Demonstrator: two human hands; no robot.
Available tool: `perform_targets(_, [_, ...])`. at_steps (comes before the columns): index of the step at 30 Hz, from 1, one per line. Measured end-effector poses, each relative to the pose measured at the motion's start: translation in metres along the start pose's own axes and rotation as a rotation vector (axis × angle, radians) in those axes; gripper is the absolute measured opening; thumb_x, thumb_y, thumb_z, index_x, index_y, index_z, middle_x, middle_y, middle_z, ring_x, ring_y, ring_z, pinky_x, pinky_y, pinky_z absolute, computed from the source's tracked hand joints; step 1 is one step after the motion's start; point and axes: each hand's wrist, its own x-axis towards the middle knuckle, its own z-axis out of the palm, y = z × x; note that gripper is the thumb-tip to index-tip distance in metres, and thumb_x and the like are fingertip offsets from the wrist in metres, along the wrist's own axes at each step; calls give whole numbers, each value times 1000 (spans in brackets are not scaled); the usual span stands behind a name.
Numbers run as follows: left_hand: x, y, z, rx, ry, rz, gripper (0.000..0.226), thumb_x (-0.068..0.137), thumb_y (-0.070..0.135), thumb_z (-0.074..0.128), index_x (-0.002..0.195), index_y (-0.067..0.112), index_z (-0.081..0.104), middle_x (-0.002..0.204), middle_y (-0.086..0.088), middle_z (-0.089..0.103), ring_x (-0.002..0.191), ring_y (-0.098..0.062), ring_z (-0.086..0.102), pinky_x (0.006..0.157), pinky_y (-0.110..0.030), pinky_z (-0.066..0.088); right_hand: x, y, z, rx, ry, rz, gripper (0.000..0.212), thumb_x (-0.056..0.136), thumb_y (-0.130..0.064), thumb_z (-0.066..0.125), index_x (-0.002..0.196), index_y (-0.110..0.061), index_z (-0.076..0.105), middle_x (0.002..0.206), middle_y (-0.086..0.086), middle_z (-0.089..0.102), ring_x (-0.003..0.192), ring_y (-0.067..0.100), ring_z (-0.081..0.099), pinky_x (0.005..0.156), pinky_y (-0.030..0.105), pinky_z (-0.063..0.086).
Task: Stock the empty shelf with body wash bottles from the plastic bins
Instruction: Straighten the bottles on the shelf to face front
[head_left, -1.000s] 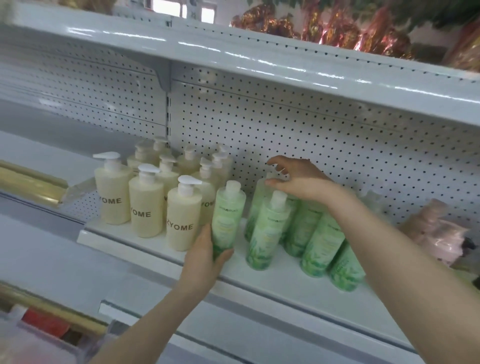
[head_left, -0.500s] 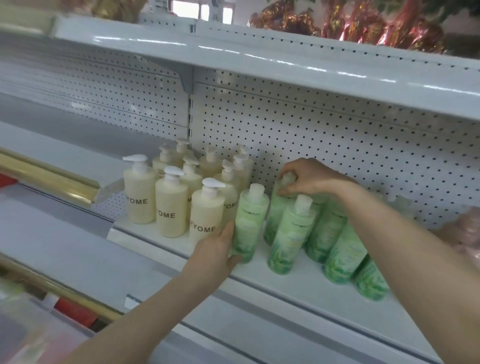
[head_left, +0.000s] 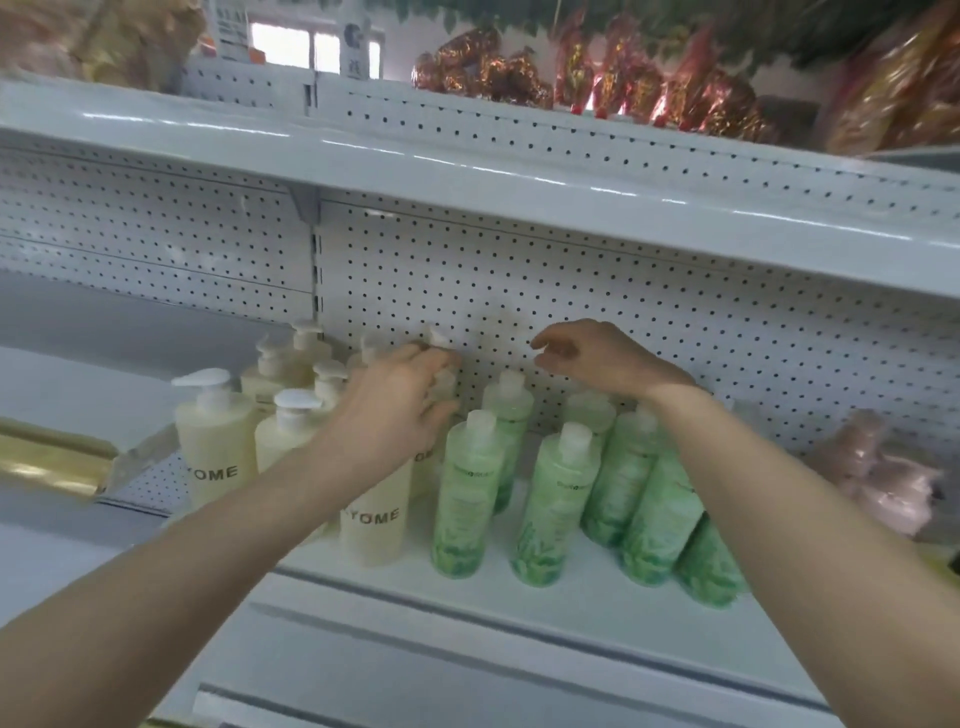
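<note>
Green bottle (head_left: 467, 499) shelved and released, the left hand (head_left: 395, 410) now grips a cream pump bottle (head_left: 445, 383) at 11 o'clock; right hand (head_left: 597, 358) hovers empty.

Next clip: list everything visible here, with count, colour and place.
cream pump bottles: at least eight, cream, shelf left
green bottles: seven visible, green, shelf middle
pink package: one, pink, shelf far right
foil-wrapped items: several, red-gold, top shelf
gold strip: one, gold, far left
shelf: one, white, pegboard back
left hand: one, among rear cream pump bottles, grip unclear
right hand: one, above green bottles, holding nothing
</note>
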Motion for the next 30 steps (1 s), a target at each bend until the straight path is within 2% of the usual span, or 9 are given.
perform_targets(2, [30, 4, 4, 13, -69, 2, 45, 87, 35, 67, 129, 26, 55, 117, -1, 63, 101, -18, 62, 83, -31, 51, -10, 18, -15, -95, 35, 31, 38, 95, -37, 59, 131, -24, 58, 129, 1, 60, 118, 19, 56, 100, 35, 45])
perform_targets(5, [71, 17, 14, 46, -367, -32, 59, 86, 45, 65, 139, 30, 44, 139, 4, 50, 119, -17, 52, 98, -30, 43, -23, 39, -22, -182, -92, 101, 50, 90, -47, 63, 137, -31, 51, 138, -1, 54, 124, 17, 51, 99, 32, 43])
perform_targets(7, [90, 21, 26, 83, -539, -23, 68, 84, 47, 67, 143, 28, 39, 146, 4, 43, 127, -19, 45, 100, -28, 37, -26, 43, -18, -177, -167, 132, 60, 87, -52, 65, 140, -32, 48, 142, -4, 50, 126, 15, 49, 99, 29, 42])
perform_targets(11, [103, 17, 54, 86, -735, 31, 74, 76, 52, 73, 138, 24, 44, 138, 2, 50, 118, -20, 51, 96, -33, 46, -21, 40, 0, -211, -241, 132, 66, 80, -50, 73, 138, -33, 48, 137, -5, 53, 120, 17, 51, 100, 37, 45])
perform_targets(15, [105, 9, 66, 50, -698, 62, 62, 74, 43, 77, 127, 27, 52, 128, 3, 54, 106, -18, 53, 86, -32, 48, -11, 36, 11, -187, -236, 138, 60, 76, -46, 75, 131, -32, 53, 125, -4, 57, 110, 18, 54, 91, 37, 49])
perform_targets(19, [104, -4, 62, -17, -658, 45, 57, 72, 39, 79, 123, 29, 56, 126, 5, 56, 107, -17, 52, 85, -30, 45, -4, 30, 18, -148, -168, 122, 55, 75, -49, 76, 123, -30, 57, 111, -2, 58, 100, 18, 55, 76, 31, 45])
perform_targets(24, [104, -15, 55, -44, -649, 16, 56, 73, 35, 80, 124, 31, 56, 134, 6, 51, 118, -18, 50, 91, -29, 42, -2, 21, 26, -111, -120, 132, 55, 75, -51, 75, 123, -31, 57, 121, 0, 59, 111, 21, 54, 88, 35, 48])
perform_targets(30, [103, -15, 47, -54, -709, 58, 52, 74, 34, 80, 121, 32, 58, 123, 8, 52, 110, -15, 51, 85, -26, 43, -7, 8, 28, -88, -141, 147, 55, 76, -53, 75, 124, -34, 55, 123, -3, 57, 105, 17, 54, 84, 34, 49])
